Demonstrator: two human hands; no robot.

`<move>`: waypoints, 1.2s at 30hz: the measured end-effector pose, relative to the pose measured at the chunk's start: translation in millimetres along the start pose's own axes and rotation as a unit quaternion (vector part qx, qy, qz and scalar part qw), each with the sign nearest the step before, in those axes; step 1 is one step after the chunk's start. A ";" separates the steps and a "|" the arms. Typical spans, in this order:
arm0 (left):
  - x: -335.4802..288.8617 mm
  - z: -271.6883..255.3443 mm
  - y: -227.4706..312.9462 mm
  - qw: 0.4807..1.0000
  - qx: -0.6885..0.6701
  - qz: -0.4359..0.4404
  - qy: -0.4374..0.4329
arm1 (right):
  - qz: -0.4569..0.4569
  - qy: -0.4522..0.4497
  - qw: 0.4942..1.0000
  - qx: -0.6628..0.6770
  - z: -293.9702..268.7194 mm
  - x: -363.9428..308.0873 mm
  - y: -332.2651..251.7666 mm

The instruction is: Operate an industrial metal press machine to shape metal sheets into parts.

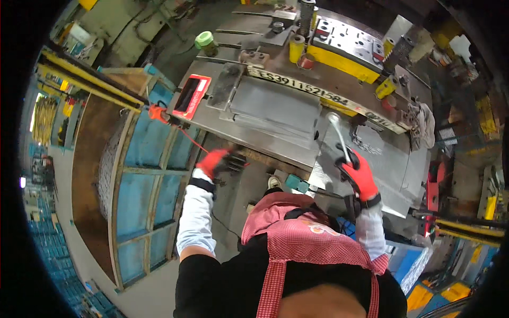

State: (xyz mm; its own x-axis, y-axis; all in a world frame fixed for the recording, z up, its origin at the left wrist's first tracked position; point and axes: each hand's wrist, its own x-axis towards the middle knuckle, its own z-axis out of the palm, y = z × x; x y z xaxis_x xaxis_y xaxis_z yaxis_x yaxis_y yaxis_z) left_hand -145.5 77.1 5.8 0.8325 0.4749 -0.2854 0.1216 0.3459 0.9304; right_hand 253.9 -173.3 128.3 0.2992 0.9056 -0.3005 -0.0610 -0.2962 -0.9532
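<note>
Metal wrench-like hand tool (339, 139), silvery and slender, standing tilted over the grey steel bench (275, 108); its head near the bench's middle right, just below the long pale strip with printing (318, 95). Lower end of shaft inside right hand (359, 175).

Right hand: red-and-black glove, fingers (351, 170) wrapped tight round the tool's handle, fully closed on it. Wrist cocked back, forearm in white sleeve rising from the lower edge at a steep angle, elbow tucked near the red checked apron (307, 238).

Left hand (214, 161): same glove type, reaching forward-left to the bench's near edge, fingers curled over a dark object (236, 159) at the edge; too small and blurred to tell whether gripped or merely pressed. Arm nearly straight, white sleeve, black cuff.

Judgement on the step: looks like turning or levering something on the bench top with the tool. Best done with the tool head seated square before any pull, force drawn along the handle's arc and not sideways, left hand kept braced on the edge for balance. Slip risk if head sits only partly engaged; knuckles near the sheet-metal edge (323, 177).

Further out: red flat tray-like part (192, 95) at bench's left, yellow-and-grey die block (347, 50) at the far side, green tape roll (204, 40), blue stacked crates (154, 175) to the left below.
</note>
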 end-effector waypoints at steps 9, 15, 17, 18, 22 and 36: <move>79.9 157.9 52.2 0.972 -0.221 -0.038 -0.071 | 0.071 -0.065 0.995 0.006 -2.0 78.4 -40.5; 132.9 149.4 30.3 0.819 -0.565 0.092 0.047 | 0.044 -0.045 0.998 0.018 10.0 8.3 -45.6; 133.8 160.4 41.3 0.853 -0.502 0.077 0.123 | 0.053 -0.047 0.997 0.005 11.4 0.8 -40.7; 131.6 161.1 38.2 0.863 -0.481 0.082 0.128 | 0.030 -0.036 0.999 -0.024 12.6 -4.9 -36.9; 100.2 145.0 18.0 0.940 0.114 0.217 0.238 | 0.063 -0.135 0.988 -0.033 1.7 -34.6 -37.7; 322.5 176.2 194.3 0.901 0.284 0.328 -0.014 | -0.040 0.052 0.982 0.177 0.3 -27.3 -68.2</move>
State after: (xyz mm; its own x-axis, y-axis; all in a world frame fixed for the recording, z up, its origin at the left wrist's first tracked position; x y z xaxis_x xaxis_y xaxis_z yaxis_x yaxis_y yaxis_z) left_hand 241.8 154.9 135.1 0.8383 0.4027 0.3675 -0.1519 -0.4748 0.8669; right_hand 249.5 -177.7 201.4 0.4109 0.8802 -0.2374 -0.3551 -0.0853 -0.9309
